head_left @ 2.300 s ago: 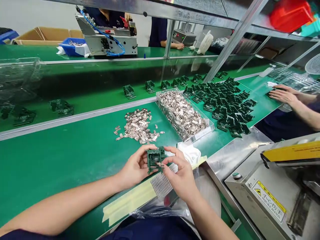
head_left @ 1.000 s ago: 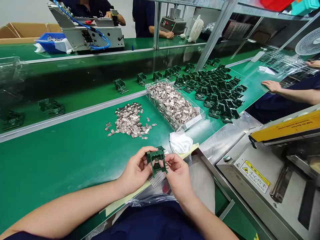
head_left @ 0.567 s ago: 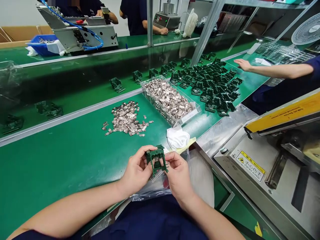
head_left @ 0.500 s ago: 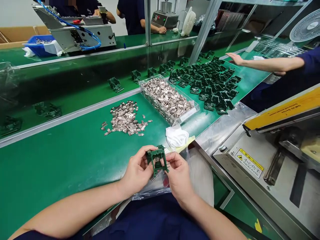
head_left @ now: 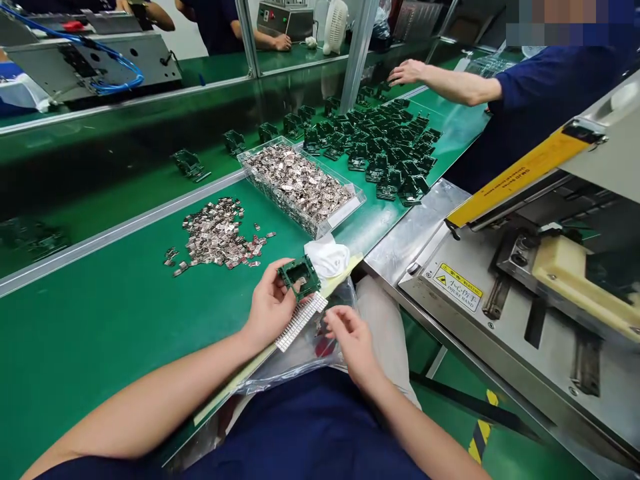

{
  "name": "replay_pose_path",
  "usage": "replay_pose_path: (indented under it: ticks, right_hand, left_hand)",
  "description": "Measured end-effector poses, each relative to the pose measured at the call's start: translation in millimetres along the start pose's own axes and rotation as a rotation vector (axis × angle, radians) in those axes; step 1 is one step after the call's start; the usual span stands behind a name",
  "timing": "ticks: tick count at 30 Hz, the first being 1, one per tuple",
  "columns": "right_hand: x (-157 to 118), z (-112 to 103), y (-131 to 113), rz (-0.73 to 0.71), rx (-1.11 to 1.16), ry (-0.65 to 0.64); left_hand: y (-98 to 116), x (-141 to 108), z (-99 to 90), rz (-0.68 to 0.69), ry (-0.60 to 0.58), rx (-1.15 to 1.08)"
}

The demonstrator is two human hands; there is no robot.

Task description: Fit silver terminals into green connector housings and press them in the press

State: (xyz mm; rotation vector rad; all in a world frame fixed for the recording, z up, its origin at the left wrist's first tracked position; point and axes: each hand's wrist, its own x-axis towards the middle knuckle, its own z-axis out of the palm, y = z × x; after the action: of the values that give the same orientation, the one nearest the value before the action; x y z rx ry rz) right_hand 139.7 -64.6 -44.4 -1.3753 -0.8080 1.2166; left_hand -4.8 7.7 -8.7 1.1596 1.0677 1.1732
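Observation:
Between the thumb and fingers of my left hand (head_left: 273,303) is a green frame-like part (head_left: 301,275) with a square opening. My right hand (head_left: 353,337) is a little to the right and lower, its fingers curled and close together; whether something small is between them is hidden. Beneath the green part, a strip of small metal pieces in rows (head_left: 303,322) lies at the table edge, above a clear plastic bag (head_left: 280,375). A crumpled white cloth (head_left: 327,257) is just behind the green part.
Loose metal pieces (head_left: 215,233) are heaped on the green table (head_left: 125,320). Behind stands a clear box (head_left: 345,215) full of them, then many green parts (head_left: 375,143). A co-worker's hand (head_left: 407,72) reaches in beyond. A metal machine (head_left: 450,293) is at the right.
My right hand has let go of the green part and moved away from it. My left hand has tilted the part, and the metal strip shows more. The view has turned rightward.

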Motion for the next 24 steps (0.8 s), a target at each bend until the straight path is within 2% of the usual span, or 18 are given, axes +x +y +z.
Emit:
replay_pose_path:
  ticks: [3,8,12,17,21,24]
  right_hand:
    - [6,12,14,-0.032,-0.051,-0.098]
    - [10,26,26,-0.120,-0.102,-0.047]
    - [12,20,35,-0.203,-0.201,-0.071]
    - [21,5,43,-0.237,-0.385,-0.229]
    - [24,-12,31,-0.208,-0.532,-0.352]
    - [19,-21,2,-0.216,-0.610,-0.368]
  left_hand:
    - [-10,6,-0.2,-0.039,-0.001,-0.047]
    - [-14,4,-0.2,-0.009,-0.004,-0.031]
    - [-12,3,0.0,0.023,-0.026,0.008]
    - [-13,4,-0.2,0.021,-0.024,-0.002]
    - [-13,5,-0.3,0.014,-0.018,-0.025]
    - [-12,4,-0.8,0.012,-0.046,-0.053]
